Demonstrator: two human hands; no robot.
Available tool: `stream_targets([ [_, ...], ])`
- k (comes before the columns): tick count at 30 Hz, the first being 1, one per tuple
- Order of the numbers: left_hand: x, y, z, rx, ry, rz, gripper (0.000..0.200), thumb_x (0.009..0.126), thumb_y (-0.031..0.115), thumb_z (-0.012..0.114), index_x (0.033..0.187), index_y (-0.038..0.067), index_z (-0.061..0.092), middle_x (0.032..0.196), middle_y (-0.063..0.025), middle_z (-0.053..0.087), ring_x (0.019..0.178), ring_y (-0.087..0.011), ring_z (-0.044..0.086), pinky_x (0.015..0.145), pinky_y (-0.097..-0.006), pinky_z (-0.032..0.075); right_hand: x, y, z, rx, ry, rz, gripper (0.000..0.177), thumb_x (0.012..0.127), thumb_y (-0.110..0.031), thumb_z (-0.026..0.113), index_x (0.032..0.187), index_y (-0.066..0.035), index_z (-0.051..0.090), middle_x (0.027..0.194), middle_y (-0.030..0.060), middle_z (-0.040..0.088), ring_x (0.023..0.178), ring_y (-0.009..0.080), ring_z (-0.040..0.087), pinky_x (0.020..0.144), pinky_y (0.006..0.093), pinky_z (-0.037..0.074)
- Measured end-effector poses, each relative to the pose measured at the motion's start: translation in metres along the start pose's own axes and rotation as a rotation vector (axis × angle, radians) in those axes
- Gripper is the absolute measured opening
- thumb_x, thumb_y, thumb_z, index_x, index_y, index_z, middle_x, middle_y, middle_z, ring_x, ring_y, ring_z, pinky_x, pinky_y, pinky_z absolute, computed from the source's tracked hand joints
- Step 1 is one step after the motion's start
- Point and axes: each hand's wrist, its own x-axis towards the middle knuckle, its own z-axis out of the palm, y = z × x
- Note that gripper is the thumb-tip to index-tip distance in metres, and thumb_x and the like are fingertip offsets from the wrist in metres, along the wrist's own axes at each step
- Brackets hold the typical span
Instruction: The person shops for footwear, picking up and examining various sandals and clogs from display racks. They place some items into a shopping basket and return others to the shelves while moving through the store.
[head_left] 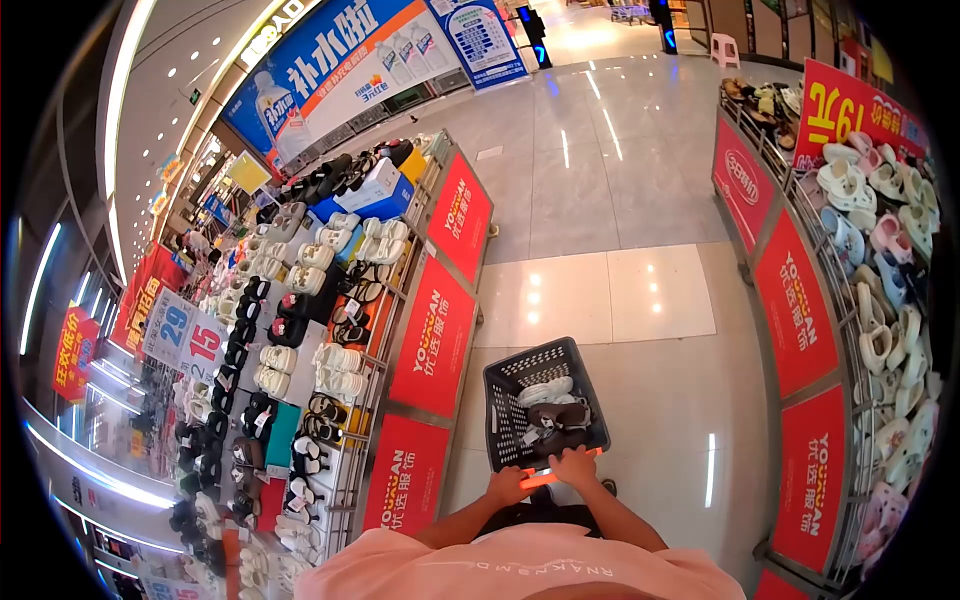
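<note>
Both of my hands rest on the orange handle (543, 479) at the near end of a dark grey plastic shopping basket (500, 410). My left hand (508, 485) is closed round the handle's left part, and my right hand (574, 466) grips it further right. Inside the basket lie a pair of white shoes (546, 391) and several dark brown shoes (568, 415), one with a white tag. How the basket is carried underneath is hidden.
Shoe racks with red panels flank the aisle: a left rack (432, 335) of sandals and a right rack (795, 300) heaped with clogs. Shiny tiled floor (590, 200) runs ahead to entrance gates (534, 38). A pink stool (724, 50) stands far right.
</note>
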Motion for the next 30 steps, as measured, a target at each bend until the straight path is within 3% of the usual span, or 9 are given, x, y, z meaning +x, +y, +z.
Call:
stream_targets([
  [3, 0.029, -0.015, -0.006, -0.048, -0.034, -0.063, 0.035, 0.077, 0.045, 0.067, 0.096, 0.017, 0.074, 0.102, -0.0066, 0.065, 0.098, -0.0294, 0.063, 0.080, -0.0479, 0.051, 0.025, -0.012, -0.008, 0.072, -0.019, 0.129, 0.053, 0.084, -0.054, 0.054, 0.095, -0.005, 0.070, 0.096, 0.0197, 0.065, 0.103, 0.0387, 0.059, 0.088, 0.0499, 0.049],
  [5, 0.050, -0.038, -0.003, -0.149, -0.101, -0.068, 0.041, 0.076, 0.048, 0.066, 0.103, 0.018, 0.074, 0.107, -0.0101, 0.066, 0.101, -0.0313, 0.063, 0.084, -0.0474, 0.052, 0.049, -0.012, -0.010, 0.148, -0.193, 0.144, 0.057, 0.084, -0.055, 0.052, 0.100, -0.003, 0.070, 0.103, 0.0199, 0.068, 0.104, 0.0388, 0.062, 0.090, 0.0465, 0.050],
  [11, 0.098, -0.070, -0.057, -0.191, -0.174, -0.041, 0.037, 0.078, 0.045, 0.062, 0.092, 0.014, 0.074, 0.095, -0.0135, 0.071, 0.091, -0.0332, 0.067, 0.081, -0.0447, 0.053, 0.112, -0.045, -0.036, 0.105, -0.335, 0.218, 0.062, 0.085, -0.055, 0.048, 0.106, -0.002, 0.070, 0.114, 0.0206, 0.067, 0.107, 0.0387, 0.063, 0.092, 0.0459, 0.049],
  [16, 0.161, -0.112, -0.078, -0.170, -0.266, 0.097, 0.034, 0.079, 0.043, 0.060, 0.090, 0.013, 0.074, 0.093, -0.0122, 0.071, 0.092, -0.0328, 0.067, 0.079, -0.0454, 0.053, 0.165, -0.061, -0.047, 0.079, -0.260, 0.258, 0.060, 0.084, -0.057, 0.049, 0.098, -0.004, 0.073, 0.101, 0.0203, 0.070, 0.100, 0.0379, 0.066, 0.089, 0.0449, 0.050],
  [18, 0.180, -0.126, -0.090, -0.171, -0.168, 0.121, 0.031, 0.079, 0.041, 0.060, 0.089, 0.015, 0.073, 0.093, -0.0095, 0.071, 0.091, -0.0313, 0.068, 0.077, -0.0459, 0.053, 0.196, -0.060, -0.046, 0.030, -0.282, 0.211, 0.061, 0.085, -0.060, 0.047, 0.096, -0.006, 0.074, 0.096, 0.0192, 0.071, 0.097, 0.0369, 0.067, 0.087, 0.0442, 0.051],
  [21, 0.217, -0.145, -0.089, -0.176, -0.265, 0.115, 0.036, 0.079, 0.043, 0.062, 0.104, 0.019, 0.072, 0.105, -0.0066, 0.070, 0.102, -0.0299, 0.065, 0.087, -0.0490, 0.048, 0.231, -0.065, -0.053, -0.032, -0.337, 0.215, 0.061, 0.085, -0.060, 0.047, 0.093, -0.006, 0.073, 0.088, 0.0166, 0.072, 0.089, 0.0340, 0.069, 0.084, 0.0436, 0.052],
  [22, 0.222, -0.144, -0.111, -0.175, -0.292, 0.098, 0.036, 0.079, 0.043, 0.063, 0.104, 0.019, 0.072, 0.106, -0.0066, 0.070, 0.104, -0.0291, 0.064, 0.087, -0.0509, 0.047, 0.243, -0.068, -0.059, -0.022, -0.404, 0.216, 0.060, 0.086, -0.057, 0.047, 0.097, -0.004, 0.073, 0.101, 0.0211, 0.070, 0.097, 0.0369, 0.066, 0.085, 0.0444, 0.051],
  [25, 0.249, -0.152, -0.129, -0.188, -0.345, 0.079, 0.035, 0.080, 0.041, 0.062, 0.104, 0.018, 0.072, 0.107, -0.0065, 0.070, 0.105, -0.0285, 0.064, 0.087, -0.0517, 0.047, 0.272, -0.080, -0.076, 0.055, -0.471, 0.363, 0.057, 0.086, -0.055, 0.048, 0.095, -0.004, 0.073, 0.093, 0.0186, 0.071, 0.090, 0.0336, 0.068, 0.083, 0.0426, 0.051],
  [30, 0.287, -0.163, -0.153, -0.162, -0.310, 0.063, 0.031, 0.082, 0.038, 0.060, 0.100, 0.016, 0.073, 0.107, -0.0087, 0.070, 0.104, -0.0309, 0.065, 0.088, -0.0543, 0.046, 0.314, -0.079, -0.081, 0.019, -0.335, 0.263, 0.053, 0.088, -0.050, 0.048, 0.094, -0.003, 0.072, 0.077, 0.0129, 0.071, 0.063, 0.0255, 0.069, 0.071, 0.0364, 0.054],
])
